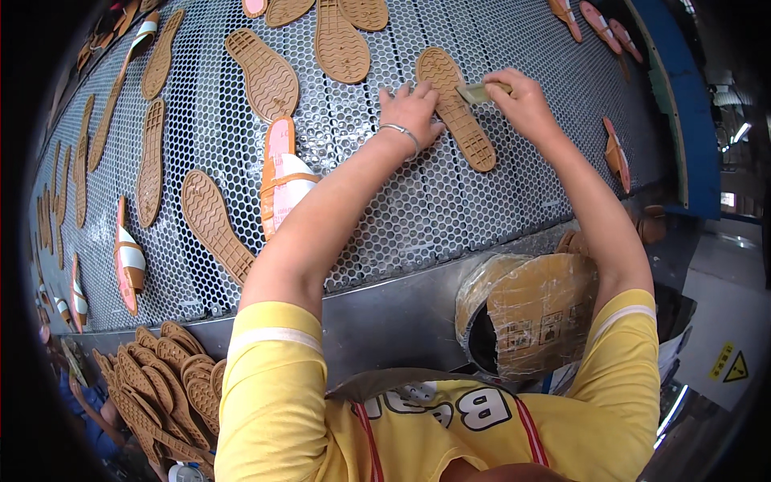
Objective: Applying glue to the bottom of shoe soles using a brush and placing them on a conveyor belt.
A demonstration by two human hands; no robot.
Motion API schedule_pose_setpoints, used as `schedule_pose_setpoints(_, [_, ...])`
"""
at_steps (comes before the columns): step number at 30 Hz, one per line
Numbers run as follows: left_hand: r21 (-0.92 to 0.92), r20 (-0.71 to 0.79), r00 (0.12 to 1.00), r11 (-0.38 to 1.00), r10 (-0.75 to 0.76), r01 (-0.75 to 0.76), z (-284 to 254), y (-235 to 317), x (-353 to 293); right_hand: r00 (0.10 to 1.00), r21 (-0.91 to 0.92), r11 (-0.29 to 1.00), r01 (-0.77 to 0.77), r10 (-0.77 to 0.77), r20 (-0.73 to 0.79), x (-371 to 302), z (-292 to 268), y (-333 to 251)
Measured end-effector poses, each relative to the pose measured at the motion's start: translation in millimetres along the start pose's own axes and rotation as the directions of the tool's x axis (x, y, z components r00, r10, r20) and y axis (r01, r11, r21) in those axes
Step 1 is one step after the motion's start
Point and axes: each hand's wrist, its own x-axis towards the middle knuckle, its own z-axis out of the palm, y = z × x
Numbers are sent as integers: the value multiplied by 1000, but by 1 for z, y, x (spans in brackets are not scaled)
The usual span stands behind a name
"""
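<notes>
A tan shoe sole (462, 120) lies slantwise on the perforated metal surface in front of me. My left hand (410, 115) rests at its left edge, fingers spread, with a bracelet at the wrist. In my right hand (518, 100) is a flat brush (474, 92), its handle pinched between thumb and fingers. The brush tip touches the right edge of the sole near its middle. Left of my left forearm lies a pink insole with a white strap (283, 173), partly hidden by the arm.
Several more soles (265, 74) and strapped insoles (128, 257) are spread over the perforated surface (450, 209). A pile of soles (165, 381) stands at the lower left. A cardboard-covered round container (542, 313) sits by the near edge, under my right arm. A blue panel (675, 104) borders the right side.
</notes>
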Motion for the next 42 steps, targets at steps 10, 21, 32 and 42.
schedule_pose_setpoints(10, [-49,21,999,998,44,-43,-6,-17,-4,992,15,999,31,-33,126,-7,26,12])
schedule_pose_setpoints(21, [-3,26,999,1000,-24,24,3,6,17,893,-15,998,53,-41,448,-70,-31,4])
schedule_pose_setpoints(32, [-221,51,997,973,-55,65,-37,4,40,885,389,848,-359,442,-146,-24,-78,-23])
schedule_pose_setpoints(42, [138,-44,949,939,-311,314,-105,-187,-47,899,-320,861,396,-293,325,11,34,-61])
